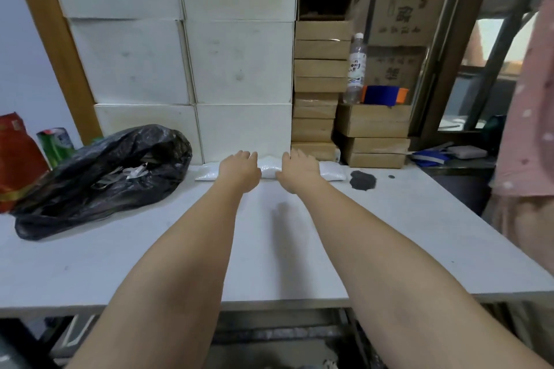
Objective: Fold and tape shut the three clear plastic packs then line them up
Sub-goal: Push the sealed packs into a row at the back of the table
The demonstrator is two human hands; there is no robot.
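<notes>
The three clear plastic packs filled with white granules [271, 170] lie end to end along the far edge of the white tabletop [374, 234], pushed up against the foot of the stacked white cartons [239, 84]; their shared long axis runs left to right, square across the line of both outstretched arms; the left hand [239, 168] rests palm down where the left pack meets the middle one, fingers fairly straight and pointing at the cartons, gripping nothing that I can see; the right hand [298, 169] lies likewise flat, at the seam between the middle and right packs; the middle pack shows between the two hands, about equally near each; the row looks already straight, so what remains is, I'd judge, a slight squaring-up; the orange-and-blue tape dispenser [383, 95] sits well off to the right on brown cardboard boxes [373, 120], beside a clear water bottle [355, 69].
</notes>
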